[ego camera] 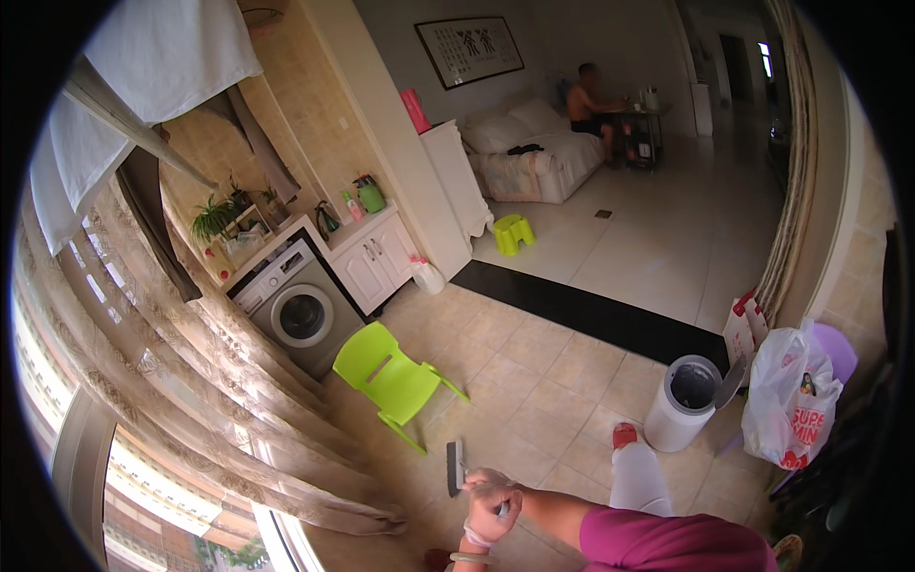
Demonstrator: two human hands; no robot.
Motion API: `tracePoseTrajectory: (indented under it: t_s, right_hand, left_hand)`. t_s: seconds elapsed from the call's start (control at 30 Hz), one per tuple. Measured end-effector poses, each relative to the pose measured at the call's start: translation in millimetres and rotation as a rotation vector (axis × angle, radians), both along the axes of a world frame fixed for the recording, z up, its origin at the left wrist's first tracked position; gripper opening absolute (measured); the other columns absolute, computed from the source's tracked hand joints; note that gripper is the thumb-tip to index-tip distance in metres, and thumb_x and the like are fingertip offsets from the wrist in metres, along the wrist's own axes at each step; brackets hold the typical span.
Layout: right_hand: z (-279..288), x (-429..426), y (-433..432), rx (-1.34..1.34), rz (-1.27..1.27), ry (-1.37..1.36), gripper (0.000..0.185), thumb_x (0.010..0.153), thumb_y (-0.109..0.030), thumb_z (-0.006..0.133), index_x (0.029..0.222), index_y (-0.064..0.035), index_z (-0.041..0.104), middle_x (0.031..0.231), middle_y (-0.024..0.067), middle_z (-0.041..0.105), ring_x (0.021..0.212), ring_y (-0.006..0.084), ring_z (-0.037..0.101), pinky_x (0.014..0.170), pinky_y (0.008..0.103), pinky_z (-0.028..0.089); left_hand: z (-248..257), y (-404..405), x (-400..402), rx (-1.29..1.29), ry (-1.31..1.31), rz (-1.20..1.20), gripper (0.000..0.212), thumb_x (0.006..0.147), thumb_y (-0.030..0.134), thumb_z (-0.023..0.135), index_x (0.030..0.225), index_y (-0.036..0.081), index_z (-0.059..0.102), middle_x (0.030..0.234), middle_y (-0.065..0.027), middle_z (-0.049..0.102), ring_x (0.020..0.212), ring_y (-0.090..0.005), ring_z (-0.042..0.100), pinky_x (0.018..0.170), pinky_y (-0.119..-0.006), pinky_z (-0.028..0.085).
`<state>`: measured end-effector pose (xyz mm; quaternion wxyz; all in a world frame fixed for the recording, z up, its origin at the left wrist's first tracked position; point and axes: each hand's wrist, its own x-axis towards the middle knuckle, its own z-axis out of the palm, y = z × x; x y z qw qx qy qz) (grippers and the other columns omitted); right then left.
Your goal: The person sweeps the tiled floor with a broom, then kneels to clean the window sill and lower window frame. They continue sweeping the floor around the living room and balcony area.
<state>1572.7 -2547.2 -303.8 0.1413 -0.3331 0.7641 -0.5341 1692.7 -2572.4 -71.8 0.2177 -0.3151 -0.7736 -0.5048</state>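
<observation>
Both of my hands are closed around the grey handle (505,509) of a floor brush. My left hand (492,513), with a bangle at its wrist, grips the top end. Just beyond it, my right hand (487,477) holds the handle lower down and partly hides behind the left. The brush head (455,468), a pale bar with dark bristles, is at the tiled floor (529,400). Most of the handle is hidden by my hands. Ahead of the brush stands a lime-green plastic chair (389,372).
A white bin (679,415) with its lid up stands by my red-slippered foot (624,435). Beside it hangs a filled plastic bag (783,400). Curtains (286,422) line the left, near a washing machine (300,314). Past a black threshold (572,304), a person (587,104) sits at a table.
</observation>
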Motion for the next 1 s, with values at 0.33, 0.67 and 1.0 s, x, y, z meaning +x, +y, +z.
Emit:
tracePoseTrajectory:
  t_s: [0.33, 0.67, 1.0]
  right_hand:
    - [16.4, -6.9, 62.0, -0.08, -0.155, 0.011, 0.022, 0.079, -0.014, 0.059, 0.06, -0.0084, 0.049, 0.064, -0.001, 0.049, 0.062, 0.0139, 0.05, 0.053, 0.0333, 0.038]
    - [122.8, 144.6, 45.9, -0.288, -0.133, 0.263, 0.027, 0.078, -0.011, 0.058, 0.06, -0.0014, 0.04, 0.058, 0.0148, 0.044, 0.058, 0.0334, 0.045, 0.056, 0.041, 0.036]
    - [98.2, 181.6, 48.2, -0.208, -0.001, 0.061, 0.029, 0.079, -0.012, 0.056, 0.058, -0.0007, 0.04, 0.054, 0.0158, 0.04, 0.047, 0.0258, 0.038, 0.048, 0.0382, 0.032]
  left_hand:
    - [13.3, 29.8, 3.9, 0.023, -0.118, -0.106, 0.02, 0.07, -0.003, 0.058, 0.056, 0.0, 0.044, 0.053, -0.0104, 0.043, 0.048, -0.0246, 0.041, 0.048, -0.035, 0.033]
    - [75.0, 14.5, 162.1, 0.129, -0.009, 0.103, 0.009, 0.063, 0.0, 0.06, 0.058, 0.004, 0.054, 0.057, -0.0071, 0.053, 0.051, -0.0245, 0.052, 0.05, -0.034, 0.04]
    - [61.1, 34.5, 157.6, 0.018, 0.015, 0.253, 0.008, 0.068, 0.004, 0.062, 0.062, 0.003, 0.056, 0.06, -0.009, 0.056, 0.058, -0.023, 0.057, 0.052, -0.033, 0.043]
